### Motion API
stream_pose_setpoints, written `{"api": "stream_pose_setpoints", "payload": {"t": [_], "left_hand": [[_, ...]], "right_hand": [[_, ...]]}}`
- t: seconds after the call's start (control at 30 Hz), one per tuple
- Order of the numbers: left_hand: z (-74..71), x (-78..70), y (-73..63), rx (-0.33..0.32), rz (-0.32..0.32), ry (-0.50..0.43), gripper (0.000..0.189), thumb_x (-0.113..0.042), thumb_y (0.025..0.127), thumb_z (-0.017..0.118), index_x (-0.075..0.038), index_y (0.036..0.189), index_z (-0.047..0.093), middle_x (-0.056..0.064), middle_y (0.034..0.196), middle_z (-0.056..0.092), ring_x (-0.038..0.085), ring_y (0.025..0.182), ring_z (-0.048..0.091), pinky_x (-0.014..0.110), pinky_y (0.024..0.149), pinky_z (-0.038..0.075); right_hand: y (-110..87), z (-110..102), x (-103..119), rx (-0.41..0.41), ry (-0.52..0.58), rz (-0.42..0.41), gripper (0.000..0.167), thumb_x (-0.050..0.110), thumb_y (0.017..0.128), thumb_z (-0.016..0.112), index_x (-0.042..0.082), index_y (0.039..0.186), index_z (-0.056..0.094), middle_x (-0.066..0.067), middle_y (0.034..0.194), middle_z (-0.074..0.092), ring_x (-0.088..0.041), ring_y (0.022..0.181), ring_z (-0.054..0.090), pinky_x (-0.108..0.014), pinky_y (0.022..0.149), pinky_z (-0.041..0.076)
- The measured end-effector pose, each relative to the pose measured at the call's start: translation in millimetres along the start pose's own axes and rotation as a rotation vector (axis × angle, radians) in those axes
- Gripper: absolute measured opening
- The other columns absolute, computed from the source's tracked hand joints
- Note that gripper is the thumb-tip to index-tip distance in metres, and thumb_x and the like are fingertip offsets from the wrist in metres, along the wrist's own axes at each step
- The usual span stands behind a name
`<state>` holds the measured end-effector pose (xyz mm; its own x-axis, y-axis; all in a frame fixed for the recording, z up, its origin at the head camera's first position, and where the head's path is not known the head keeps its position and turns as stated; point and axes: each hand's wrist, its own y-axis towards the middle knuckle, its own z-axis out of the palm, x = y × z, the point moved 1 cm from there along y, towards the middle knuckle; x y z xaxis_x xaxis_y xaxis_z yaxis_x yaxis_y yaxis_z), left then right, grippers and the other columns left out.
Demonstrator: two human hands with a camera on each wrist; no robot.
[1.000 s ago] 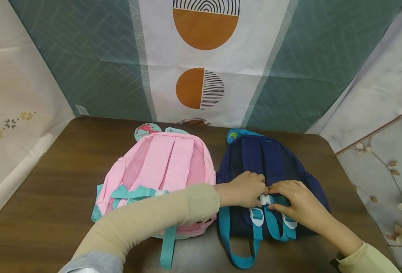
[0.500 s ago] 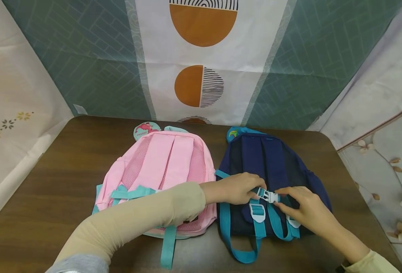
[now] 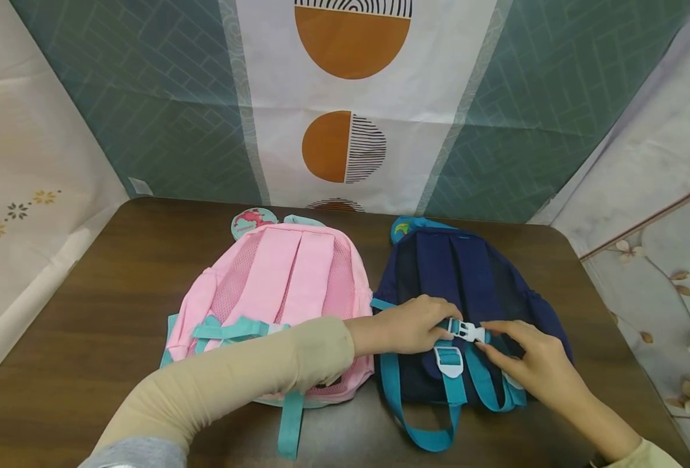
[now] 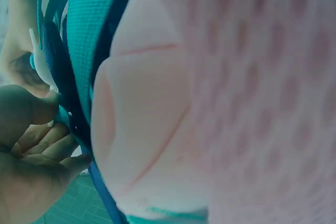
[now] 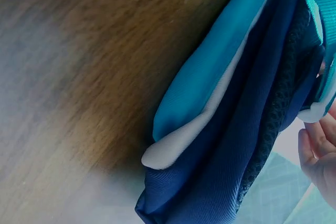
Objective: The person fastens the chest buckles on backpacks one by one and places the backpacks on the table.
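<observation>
A navy backpack (image 3: 499, 279) lies straps-up on the table, with a white side-release buckle (image 3: 467, 331) on its teal webbing. The buckle's two halves look joined, stretched level between both hands. My left hand (image 3: 411, 325) pinches the buckle's left end and the webbing there. At the opposite end, my right hand (image 3: 534, 357) holds the buckle between thumb and forefinger. A white strap adjuster (image 3: 449, 362) sits just below, on a teal strap that loops down to the table. In the left wrist view, my left hand's fingers (image 4: 50, 145) are at the dark edge of the webbing.
A pink backpack (image 3: 289, 273) lies to the left, under my left forearm, its teal strap (image 3: 290, 426) hanging toward the near edge. The brown wooden table (image 3: 105, 312) carries both bags. Patterned cloth (image 3: 192, 117) rises behind the table, with pale cloths at both sides.
Both hands have shifted right with the buckle, which was mostly covered a second ago and now shows between them. The right hand has moved away from the left. The pink backpack stays put.
</observation>
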<state>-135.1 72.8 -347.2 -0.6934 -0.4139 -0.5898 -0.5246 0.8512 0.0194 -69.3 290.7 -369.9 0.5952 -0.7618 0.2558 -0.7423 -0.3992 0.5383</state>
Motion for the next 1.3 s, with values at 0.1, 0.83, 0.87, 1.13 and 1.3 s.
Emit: {"api": "stream_pose_setpoints", "payload": {"t": [0.1, 0.83, 0.87, 1.13, 1.3], "left_hand": [[0.8, -0.7, -0.9, -0.013, -0.003, -0.007, 0.033, -0.017, 0.093, 0.057, -0.008, 0.124, 0.057, 0.002, 0.117, 0.062, 0.006, 0.1, 0.056, 0.013, 0.089, 0.043], [-3.3, -13.3, 1.3, -0.1, -0.046, -0.063, 0.025, -0.016, 0.093, 0.056, -0.006, 0.115, 0.061, 0.003, 0.114, 0.066, 0.005, 0.102, 0.061, 0.01, 0.082, 0.044], [-3.0, -13.4, 1.6, -0.095, -0.053, -0.063, 0.025, -0.016, 0.093, 0.056, -0.006, 0.115, 0.061, 0.003, 0.113, 0.066, 0.004, 0.1, 0.061, 0.009, 0.081, 0.045], [-18.0, -7.7, -19.0, -0.03, -0.112, -0.047, 0.042, -0.016, 0.09, 0.062, -0.007, 0.13, 0.053, 0.002, 0.125, 0.06, 0.005, 0.111, 0.057, 0.015, 0.088, 0.044], [-48.0, 1.7, -56.1, -0.086, -0.205, -0.057, 0.046, -0.019, 0.089, 0.064, -0.011, 0.133, 0.052, 0.004, 0.121, 0.062, 0.014, 0.095, 0.064, 0.023, 0.088, 0.047]], "right_hand": [[1.1, -0.6, 1.1, -0.012, 0.006, 0.004, 0.045, 0.004, 0.058, 0.085, 0.011, 0.1, 0.07, 0.001, 0.093, 0.07, -0.011, 0.083, 0.065, -0.005, 0.075, 0.043], [4.3, -0.5, 0.4, -0.066, 0.061, -0.058, 0.03, 0.023, 0.079, 0.073, 0.005, 0.103, 0.071, -0.006, 0.092, 0.07, 0.003, 0.097, 0.058, -0.006, 0.078, 0.043], [5.2, -0.1, 0.8, -0.074, 0.067, -0.07, 0.031, 0.028, 0.082, 0.069, 0.005, 0.103, 0.071, -0.006, 0.092, 0.07, 0.002, 0.096, 0.058, -0.005, 0.08, 0.042], [7.2, 3.2, 3.3, -0.029, 0.051, -0.086, 0.038, 0.016, 0.07, 0.079, 0.009, 0.106, 0.071, -0.001, 0.097, 0.07, -0.008, 0.093, 0.062, -0.006, 0.085, 0.04], [0.9, 6.1, -1.0, 0.036, 0.017, -0.031, 0.044, 0.009, 0.064, 0.082, 0.012, 0.106, 0.07, 0.001, 0.098, 0.069, -0.006, 0.095, 0.06, -0.004, 0.087, 0.036]]}}
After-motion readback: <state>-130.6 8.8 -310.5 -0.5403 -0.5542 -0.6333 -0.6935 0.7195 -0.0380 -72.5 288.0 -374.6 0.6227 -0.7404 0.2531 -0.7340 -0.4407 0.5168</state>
